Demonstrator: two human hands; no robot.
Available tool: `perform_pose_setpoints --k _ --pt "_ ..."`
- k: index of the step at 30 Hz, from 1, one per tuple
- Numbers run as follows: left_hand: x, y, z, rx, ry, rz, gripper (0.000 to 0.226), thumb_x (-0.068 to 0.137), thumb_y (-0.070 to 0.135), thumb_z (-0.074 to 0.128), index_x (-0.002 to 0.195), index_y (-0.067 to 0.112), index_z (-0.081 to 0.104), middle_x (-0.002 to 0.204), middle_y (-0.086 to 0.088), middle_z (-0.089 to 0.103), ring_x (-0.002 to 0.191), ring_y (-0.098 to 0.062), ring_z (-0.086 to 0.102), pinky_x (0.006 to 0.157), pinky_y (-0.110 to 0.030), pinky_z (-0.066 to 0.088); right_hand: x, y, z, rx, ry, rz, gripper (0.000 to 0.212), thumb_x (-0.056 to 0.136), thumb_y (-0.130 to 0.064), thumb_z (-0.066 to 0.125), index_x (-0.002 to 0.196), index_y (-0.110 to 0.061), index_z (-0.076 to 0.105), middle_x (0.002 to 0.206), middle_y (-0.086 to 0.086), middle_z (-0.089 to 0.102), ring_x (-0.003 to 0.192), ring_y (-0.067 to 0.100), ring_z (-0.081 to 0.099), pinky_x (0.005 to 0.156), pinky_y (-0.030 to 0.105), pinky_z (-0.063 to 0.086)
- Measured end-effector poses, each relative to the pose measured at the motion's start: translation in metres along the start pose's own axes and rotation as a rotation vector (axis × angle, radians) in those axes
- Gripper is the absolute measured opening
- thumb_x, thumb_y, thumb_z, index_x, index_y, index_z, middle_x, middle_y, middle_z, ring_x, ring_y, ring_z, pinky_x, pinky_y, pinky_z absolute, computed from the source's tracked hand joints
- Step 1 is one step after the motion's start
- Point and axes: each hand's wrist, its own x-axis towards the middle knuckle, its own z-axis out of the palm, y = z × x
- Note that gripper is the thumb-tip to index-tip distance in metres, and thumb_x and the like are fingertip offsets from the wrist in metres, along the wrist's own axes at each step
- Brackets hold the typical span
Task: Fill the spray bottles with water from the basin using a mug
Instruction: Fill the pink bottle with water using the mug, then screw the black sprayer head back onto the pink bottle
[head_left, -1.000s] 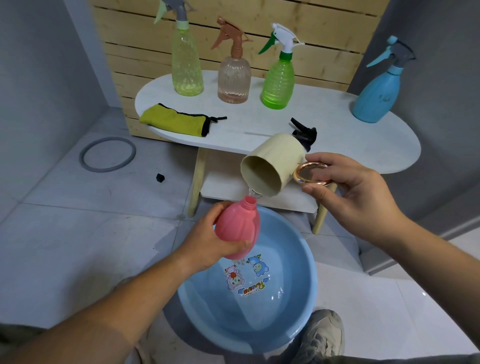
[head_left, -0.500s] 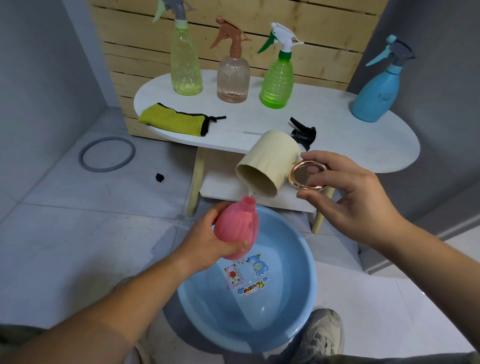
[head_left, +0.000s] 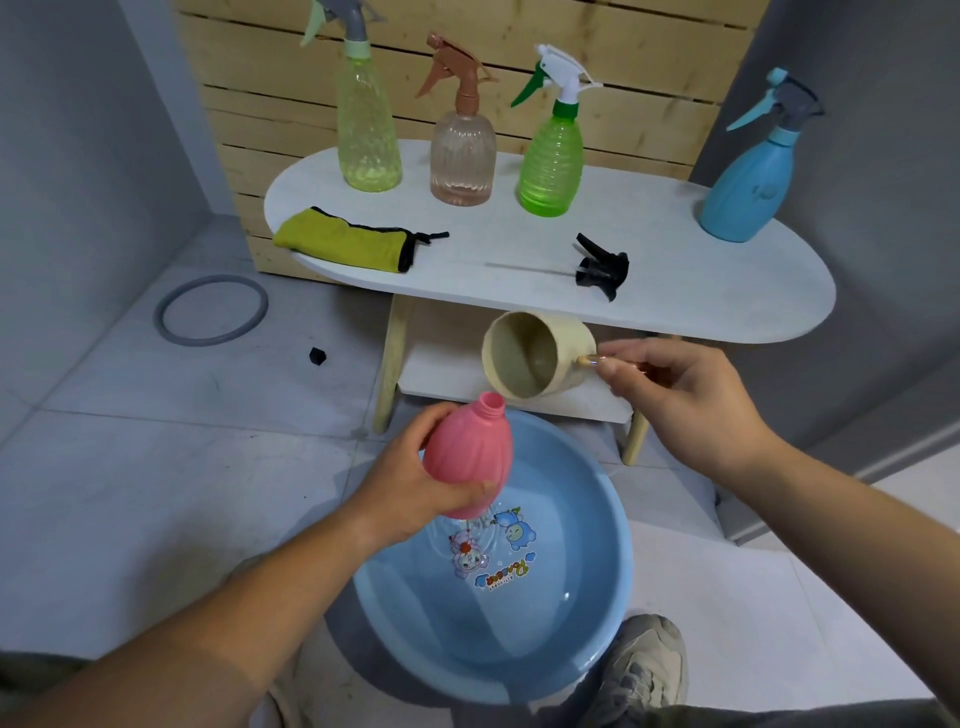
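A person's left hand grips a pink spray bottle with no spray head, fingers and thumb curled round its lower body and its open neck pointing up, above the fingers. The right hand pinches the handle of a cream mug between thumb and fingertips; most of the handle is hidden inside the pinch. The mug lies tipped on its side just beyond those fingertips, its mouth turned toward the bottle and its lower rim just above and beside the bottle's neck. Directly below the left hand's fingers sits a blue basin holding shallow water, which ripples under the bottle over a cartoon print. Beyond both hands stands a white oval table. A detached black spray head with its tube lies on it just past the mug, and a yellow cloth farther left. Four capped spray bottles stand well beyond the fingers: yellow-green, peach, green and blue. A grey ring lies on the floor tiles far left of the left hand, and a shoe shows beside the basin, beneath the right forearm.
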Motion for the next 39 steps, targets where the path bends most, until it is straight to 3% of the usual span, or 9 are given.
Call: perform_pose_setpoints --k 4,7,10,18,21,27,32,35,39 --pt "-0.002 0.000 -0.002 -0.010 -0.002 -0.005 0.088 0.049 0.048 0.092 0.128 0.049 0.053 0.128 0.019 0.058 0.111 -0.005 0.062 0.071 -0.020 0.059 0.006 0.036 0.005 0.059 -0.014 0.294 0.027 0.092 -0.036 0.067 0.077 -0.015 0.074 0.084 0.009 0.074 0.078 0.023 0.069 0.076 0.034 0.059" --pt "-0.003 0.000 -0.002 -0.035 0.011 -0.012 0.085 0.047 0.049 0.091 0.123 0.055 0.054 0.128 0.018 0.058 0.109 -0.003 0.061 0.069 -0.018 0.057 0.005 0.071 0.024 0.106 -0.104 0.554 0.029 0.096 -0.034 0.064 0.078 -0.011 0.069 0.080 0.008 0.067 0.070 0.021 0.060 0.068 0.033 0.054" --pt "-0.002 0.002 -0.002 -0.031 0.006 -0.014 0.083 0.047 0.048 0.091 0.121 0.057 0.053 0.128 0.019 0.057 0.110 -0.003 0.061 0.069 -0.018 0.058 0.000 0.109 0.044 -0.010 -0.231 0.748 0.027 0.097 -0.036 0.061 0.080 -0.016 0.063 0.079 0.007 0.059 0.067 0.017 0.052 0.060 0.027 0.046" --pt "0.003 0.004 -0.005 0.007 0.012 -0.016 0.081 0.053 0.041 0.093 0.123 0.055 0.054 0.116 0.036 0.058 0.105 0.010 0.060 0.075 -0.023 0.060 -0.010 0.171 0.088 -0.135 -0.356 0.948 0.024 0.099 -0.031 0.059 0.087 -0.010 0.060 0.077 0.006 0.057 0.065 0.016 0.053 0.057 0.025 0.047" --pt "0.008 0.006 -0.005 -0.002 0.022 -0.017 0.083 0.048 0.046 0.090 0.123 0.052 0.055 0.117 0.034 0.060 0.105 0.007 0.061 0.076 -0.023 0.060 -0.012 0.187 0.095 -0.168 -0.387 0.951 0.022 0.097 -0.028 0.062 0.094 -0.007 0.063 0.086 0.012 0.061 0.077 0.025 0.058 0.065 0.031 0.052" --pt "0.014 0.005 -0.001 0.021 0.031 -0.022 0.078 0.055 0.035 0.092 0.122 0.052 0.055 0.118 0.030 0.060 0.106 0.004 0.061 0.074 -0.019 0.058 -0.012 0.210 0.101 -0.075 -0.300 1.000 0.025 0.097 -0.023 0.064 0.108 -0.002 0.067 0.076 0.005 0.065 0.065 0.016 0.061 0.055 0.029 0.055" --pt "0.014 0.005 -0.001 0.035 0.019 -0.013 0.078 0.057 0.036 0.092 0.122 0.053 0.054 0.117 0.033 0.059 0.105 0.010 0.059 0.075 -0.019 0.058 -0.009 0.215 0.094 -0.302 -0.292 0.789 0.029 0.091 -0.039 0.068 0.107 -0.015 0.071 0.097 0.007 0.068 0.085 0.024 0.062 0.075 0.028 0.047" --pt "0.015 0.012 -0.003 0.045 0.008 0.011 0.077 0.056 0.041 0.092 0.120 0.058 0.053 0.116 0.035 0.058 0.105 0.011 0.058 0.073 -0.015 0.057 0.002 0.197 0.079 -0.148 -0.238 0.719 0.023 0.089 -0.038 0.071 0.094 -0.016 0.073 0.090 0.011 0.069 0.080 0.024 0.065 0.073 0.034 0.053" --pt "0.020 0.034 -0.009 0.028 0.018 0.055 0.079 0.048 0.050 0.091 0.118 0.057 0.055 0.115 0.032 0.061 0.103 0.006 0.062 0.071 -0.017 0.057 0.018 0.149 0.047 0.131 -0.253 0.684 0.024 0.089 -0.040 0.070 0.092 -0.016 0.071 0.094 0.006 0.072 0.073 0.014 0.066 0.068 0.029 0.055"
